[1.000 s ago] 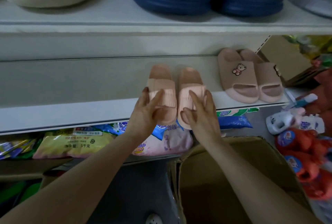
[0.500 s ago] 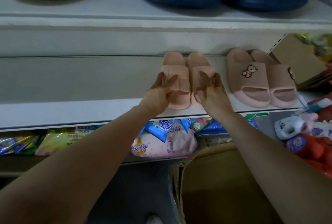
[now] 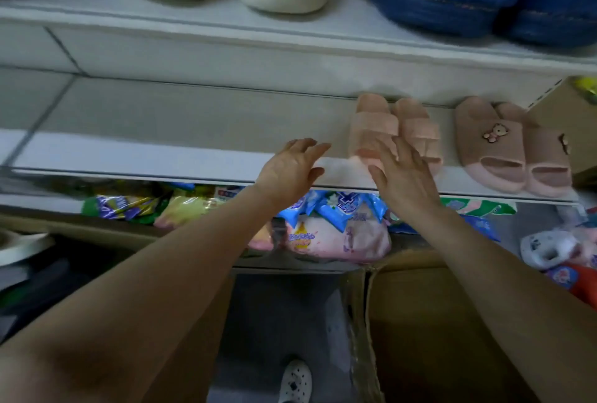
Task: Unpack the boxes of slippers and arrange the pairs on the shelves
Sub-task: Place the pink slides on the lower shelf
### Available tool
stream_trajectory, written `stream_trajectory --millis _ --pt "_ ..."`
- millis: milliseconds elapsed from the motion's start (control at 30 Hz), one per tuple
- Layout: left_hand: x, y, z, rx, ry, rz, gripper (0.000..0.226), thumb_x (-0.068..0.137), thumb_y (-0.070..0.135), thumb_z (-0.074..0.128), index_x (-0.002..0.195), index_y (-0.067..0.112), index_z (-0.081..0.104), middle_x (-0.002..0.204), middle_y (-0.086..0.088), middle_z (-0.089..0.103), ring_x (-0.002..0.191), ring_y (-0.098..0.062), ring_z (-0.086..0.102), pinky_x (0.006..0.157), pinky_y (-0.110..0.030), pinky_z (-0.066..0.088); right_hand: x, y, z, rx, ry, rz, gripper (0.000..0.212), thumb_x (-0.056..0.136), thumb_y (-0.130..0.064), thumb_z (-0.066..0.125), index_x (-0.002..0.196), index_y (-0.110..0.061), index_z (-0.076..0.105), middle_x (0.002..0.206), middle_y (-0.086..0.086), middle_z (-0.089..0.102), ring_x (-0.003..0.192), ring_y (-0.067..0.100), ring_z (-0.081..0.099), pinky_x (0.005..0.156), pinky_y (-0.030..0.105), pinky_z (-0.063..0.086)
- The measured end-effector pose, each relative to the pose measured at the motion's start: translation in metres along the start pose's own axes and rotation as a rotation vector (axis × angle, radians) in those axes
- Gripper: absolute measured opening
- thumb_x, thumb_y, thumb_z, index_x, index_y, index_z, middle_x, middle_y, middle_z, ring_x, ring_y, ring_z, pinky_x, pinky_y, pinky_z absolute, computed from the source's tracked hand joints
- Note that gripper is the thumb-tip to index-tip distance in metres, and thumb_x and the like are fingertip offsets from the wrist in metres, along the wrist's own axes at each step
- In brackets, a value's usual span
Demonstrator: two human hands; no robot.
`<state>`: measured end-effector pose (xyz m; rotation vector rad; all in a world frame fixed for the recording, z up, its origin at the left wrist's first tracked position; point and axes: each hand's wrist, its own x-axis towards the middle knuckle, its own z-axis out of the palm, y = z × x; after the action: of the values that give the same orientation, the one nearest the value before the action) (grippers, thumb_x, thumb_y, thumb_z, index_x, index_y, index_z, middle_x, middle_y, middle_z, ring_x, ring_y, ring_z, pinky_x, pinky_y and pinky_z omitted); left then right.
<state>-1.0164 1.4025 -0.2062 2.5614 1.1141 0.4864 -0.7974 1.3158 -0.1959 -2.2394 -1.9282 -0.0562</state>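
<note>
I saw the peach pair [image 3: 374,124] on the middle shelf [image 3: 161,157], just beside the bear-badge pair [image 3: 504,144], long axes running front to back, toes at the shelf's edge. The right hand [image 3: 403,176] was nearer, fingers straight and spread before the toe ends, gripping nothing; whether they touched I couldn't tell. The left hand [image 3: 292,165] hung loose and empty to the pair's left. I judged the cardboard box [image 3: 420,322], below the right forearm, the next reach

Your left hand [image 3: 292,165] and right hand [image 3: 405,178] reach forward on bare outstretched arms, fingers [image 3: 389,152] loosely spread, gripping nothing.
</note>
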Motion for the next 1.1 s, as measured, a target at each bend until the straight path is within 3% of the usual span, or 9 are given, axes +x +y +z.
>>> stream_trajectory --millis 367,533,667,867,967,1100 --pt "-0.254 -0.115 -0.098 0.046 0.073 -0.165 0.045 0.084 0.020 0.065 0.128 0.016 0.059 0.119 -0.014 0.062 0.107 -0.036 0.057 0.091 -0.043 0.048 -0.084 -0.253 0.022 0.065 -0.085 -0.233 0.058 0.093 -0.044 0.033 0.140 -0.014 0.049 0.141 0.023 0.045 0.122 0.044 0.050 0.100 0.052 0.045" --pt "-0.383 -0.185 -0.115 0.046 0.046 -0.364 0.044 0.086 0.023 0.063 0.129 0.017 0.058 0.119 -0.010 0.061 0.107 -0.034 0.058 0.093 -0.041 0.050 -0.120 -0.368 0.053 0.115 -0.170 -0.351 0.048 0.098 -0.039 0.045 0.141 -0.019 0.046 0.144 0.020 0.044 0.123 0.043 0.050 0.099 0.052 0.046" --pt "-0.467 -0.233 -0.130 0.055 0.011 -0.496 0.045 0.085 0.032 0.049 0.124 0.014 0.062 0.114 -0.010 0.063 0.095 -0.033 0.062 0.084 -0.037 0.052 -0.138 -0.442 0.074 0.101 -0.254 -0.383 0.049 0.099 -0.040 0.048 0.145 -0.023 0.046 0.147 0.015 0.043 0.127 0.038 0.049 0.099 0.049 0.043" --pt "-0.534 -0.301 -0.162 0.069 0.069 -0.685 0.059 0.083 0.012 0.070 0.138 0.014 0.050 0.135 -0.019 0.050 0.121 -0.040 0.049 0.100 -0.050 0.045 -0.131 -0.539 0.105 0.181 -0.431 -0.499 0.050 0.100 -0.036 0.049 0.146 -0.019 0.043 0.145 0.015 0.042 0.126 0.036 0.047 0.102 0.045 0.043" --pt "-0.551 -0.335 -0.179 0.130 0.176 -0.754 0.067 0.080 0.001 0.066 0.142 0.010 0.044 0.141 -0.023 0.041 0.124 -0.043 0.045 0.101 -0.052 0.044 -0.114 -0.589 0.119 0.274 -0.492 -0.547 0.048 0.100 -0.031 0.052 0.145 -0.019 0.045 0.137 0.012 0.048 0.117 0.035 0.052 0.097 0.042 0.043" --pt "-0.560 -0.357 -0.194 0.264 0.263 -0.756 0.062 0.085 0.009 0.066 0.143 0.009 0.042 0.142 -0.021 0.039 0.122 -0.039 0.045 0.095 -0.048 0.047 -0.090 -0.655 0.140 0.427 -0.600 -0.510 0.046 0.101 -0.028 0.047 0.147 -0.028 0.040 0.127 0.011 0.052 0.114 0.032 0.053 0.095 0.042 0.044"
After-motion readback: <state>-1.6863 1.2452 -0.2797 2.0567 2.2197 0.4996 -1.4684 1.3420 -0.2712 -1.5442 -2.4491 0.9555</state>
